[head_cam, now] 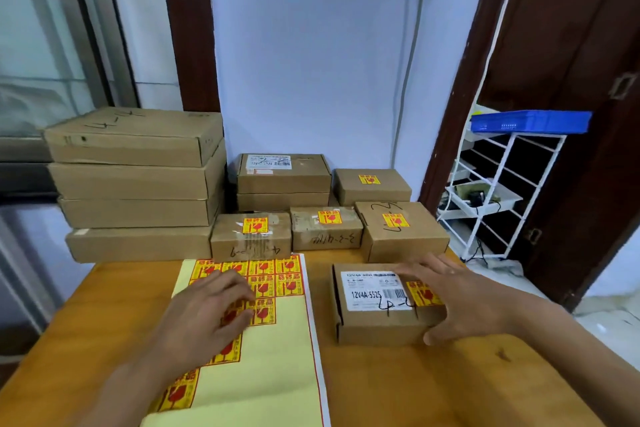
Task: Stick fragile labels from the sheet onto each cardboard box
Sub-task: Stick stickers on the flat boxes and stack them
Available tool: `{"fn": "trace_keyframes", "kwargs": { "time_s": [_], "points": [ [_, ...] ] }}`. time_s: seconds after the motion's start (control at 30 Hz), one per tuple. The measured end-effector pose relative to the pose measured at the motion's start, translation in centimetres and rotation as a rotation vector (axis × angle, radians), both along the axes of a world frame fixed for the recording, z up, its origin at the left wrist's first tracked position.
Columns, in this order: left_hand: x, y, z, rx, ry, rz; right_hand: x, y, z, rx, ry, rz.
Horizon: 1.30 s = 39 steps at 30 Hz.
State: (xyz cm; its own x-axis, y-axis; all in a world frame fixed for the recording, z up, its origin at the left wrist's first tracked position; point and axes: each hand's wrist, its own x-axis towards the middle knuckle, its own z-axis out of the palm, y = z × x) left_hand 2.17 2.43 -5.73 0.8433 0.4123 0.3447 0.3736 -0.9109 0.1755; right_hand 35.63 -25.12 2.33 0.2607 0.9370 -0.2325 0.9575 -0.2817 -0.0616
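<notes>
The right hand point(460, 298) lies over the near cardboard box point(377, 308), fingers spread and nearly straight across its top, thumb by the front edge, gripping nothing. Under its fingers a fragile label point(423, 294) is stuck beside the white printed label point(372, 289). To the left of that box, the left hand point(204, 315) rests with relaxed fingers on the label sheet point(270, 357). Beyond both hands stand four labelled small boxes point(325, 229) and unlabelled stacks point(138, 180).

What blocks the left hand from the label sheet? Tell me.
Nothing visible does. The left hand already rests on the label sheet, its fingers over the remaining fragile labels.
</notes>
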Motion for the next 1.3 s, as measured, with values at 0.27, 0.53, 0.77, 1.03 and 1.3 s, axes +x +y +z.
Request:
{"fn": "trace_keyframes", "kwargs": {
  "time_s": [0.27,0.53,0.77,1.03,1.3],
  "points": [
    [0.3,0.8,0.1,-0.003,0.012,-0.012,1.2,2.3,1.0,-0.071,-0.167,-0.117],
    [0.9,0.6,0.3,0.028,0.014,-0.016,-4.5,15.5,9.2,0.268,-0.319,-0.066],
    [0.9,0.6,0.0,0.043,-0.01,-0.034,-1.5,31.0,5.7,0.25,-0.099,-0.027],
    [0.8,0.5,0.1,0.063,-0.02,-0.047,-1.6,26.8,7.3,0.476,-0.16,0.021],
    [-0.2,-0.5,1.1,0.069,0.034,-0.004,-12.1,0.6,7.0,0.464,-0.103,0.002]
  ]
}}
